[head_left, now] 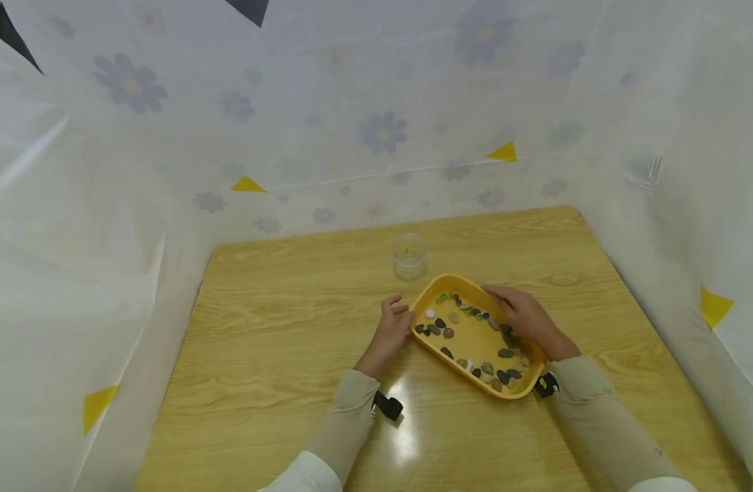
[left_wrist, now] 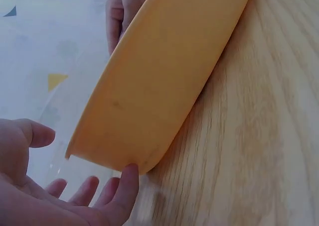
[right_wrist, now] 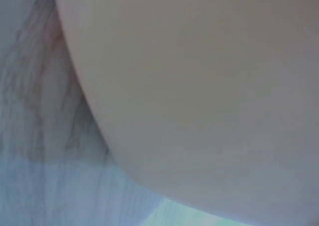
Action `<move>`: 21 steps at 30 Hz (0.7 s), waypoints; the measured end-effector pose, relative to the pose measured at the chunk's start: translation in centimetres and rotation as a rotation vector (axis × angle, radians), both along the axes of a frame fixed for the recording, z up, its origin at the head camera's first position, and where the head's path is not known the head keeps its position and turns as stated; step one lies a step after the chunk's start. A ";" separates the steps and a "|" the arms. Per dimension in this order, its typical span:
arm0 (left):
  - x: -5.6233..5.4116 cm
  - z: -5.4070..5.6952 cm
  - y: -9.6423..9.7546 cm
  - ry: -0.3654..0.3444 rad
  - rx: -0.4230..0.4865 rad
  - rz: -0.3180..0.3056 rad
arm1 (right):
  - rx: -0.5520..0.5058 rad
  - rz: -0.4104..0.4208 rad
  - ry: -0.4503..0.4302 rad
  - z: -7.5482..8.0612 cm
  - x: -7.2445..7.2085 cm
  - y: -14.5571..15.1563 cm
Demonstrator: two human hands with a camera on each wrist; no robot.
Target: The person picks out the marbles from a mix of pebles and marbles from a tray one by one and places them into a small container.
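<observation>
A yellow plastic tray (head_left: 475, 335) holds several dark, white and brown pebbles and some small coloured glass stones, lying mostly along its sides. At its left corner is my left hand (head_left: 393, 331), fingers spread and loosely bent; in the left wrist view, a fingertip (left_wrist: 130, 171) touches the tray wall (left_wrist: 149, 81). My right hand (head_left: 527, 316) grips the tray's far right rim. Part of that hand (left_wrist: 132, 9) shows beyond the rim in the left wrist view. A pale, blurred surface fills most of the right wrist view, hiding the right fingers there.
Just beyond the tray, a clear round container (head_left: 409, 257) stands on the wood-grain table (head_left: 278, 321). White flowered sheeting (head_left: 327, 123) hangs behind the table and along both sides, with yellow triangles on it.
</observation>
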State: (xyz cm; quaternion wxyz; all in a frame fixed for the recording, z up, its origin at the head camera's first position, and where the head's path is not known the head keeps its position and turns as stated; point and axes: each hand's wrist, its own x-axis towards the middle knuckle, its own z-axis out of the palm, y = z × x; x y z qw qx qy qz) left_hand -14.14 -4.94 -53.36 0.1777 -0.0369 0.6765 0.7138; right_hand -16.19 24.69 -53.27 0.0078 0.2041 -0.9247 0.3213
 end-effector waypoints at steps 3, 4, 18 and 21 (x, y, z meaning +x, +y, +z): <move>0.0 0.2 -0.7 0.008 -0.009 -0.037 | -0.011 0.038 -0.011 0.0 -0.3 -0.5; 0.1 0.2 -0.9 0.016 -0.025 -0.050 | -0.016 0.044 -0.025 0.1 -0.4 -0.6; 0.1 -0.1 -3.2 -0.023 -0.074 -0.232 | -0.042 0.195 -0.122 0.2 -1.8 -2.5; 0.2 -0.1 -3.6 -0.025 -0.099 -0.254 | -0.042 0.231 -0.151 0.3 -2.1 -2.9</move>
